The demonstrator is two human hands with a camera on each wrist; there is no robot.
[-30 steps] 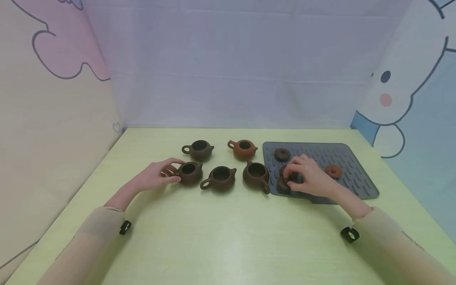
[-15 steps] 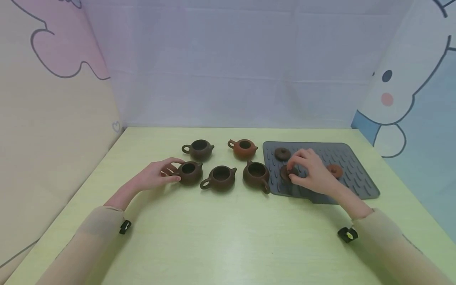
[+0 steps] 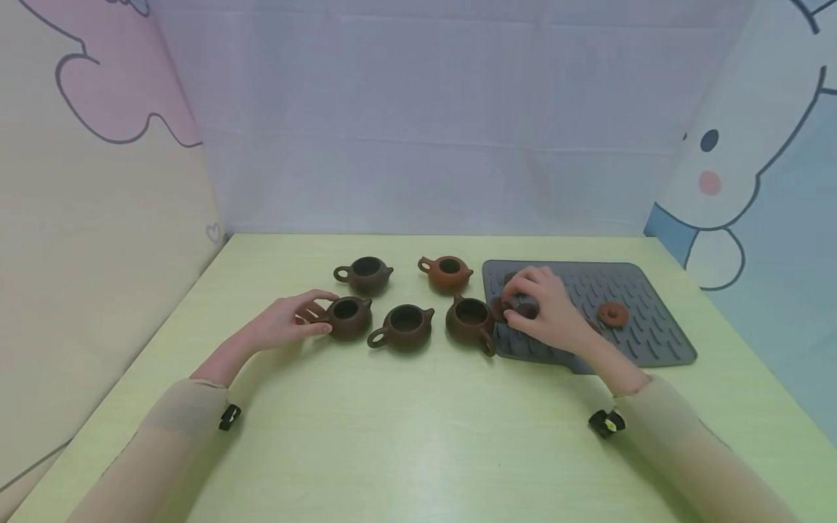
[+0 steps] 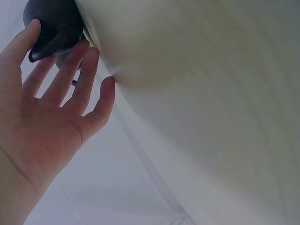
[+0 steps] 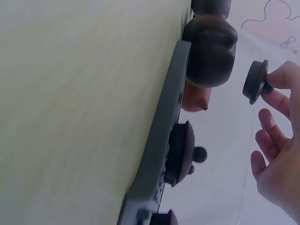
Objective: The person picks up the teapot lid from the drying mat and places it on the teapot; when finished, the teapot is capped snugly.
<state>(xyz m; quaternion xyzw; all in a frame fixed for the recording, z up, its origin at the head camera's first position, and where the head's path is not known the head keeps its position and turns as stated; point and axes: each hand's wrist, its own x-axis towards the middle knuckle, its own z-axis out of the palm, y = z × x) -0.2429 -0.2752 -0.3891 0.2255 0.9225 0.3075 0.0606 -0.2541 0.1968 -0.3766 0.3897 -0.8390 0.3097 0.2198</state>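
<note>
My left hand (image 3: 288,323) is at the handle of a dark brown teapot (image 3: 351,319), thumb and fingers on opposite sides. In the left wrist view, the thumb touches the pot (image 4: 56,23). My right hand (image 3: 546,309) pinches a dark lid (image 3: 499,310) by its knob, holding it tilted above the mat's left edge. This raised lid (image 5: 255,82) shows clearly in the right wrist view, apart from the pots. Closest to it stands a lidless brown teapot (image 3: 469,323). Another brown teapot (image 3: 405,328) stands between the two hands.
A dark teapot (image 3: 368,276) and a reddish one (image 3: 447,273) stand behind, both lidless. The grey ridged mat (image 3: 660,341) bears a reddish lid (image 3: 613,314) and dark lids (image 5: 180,154), partly hidden by the right hand in the head view. A curtain (image 3: 425,145) hangs behind the table.
My right hand has lifted the dark lid off the mat and carried it left towards the nearest teapot. The left hand and the teapots stay where they were.
</note>
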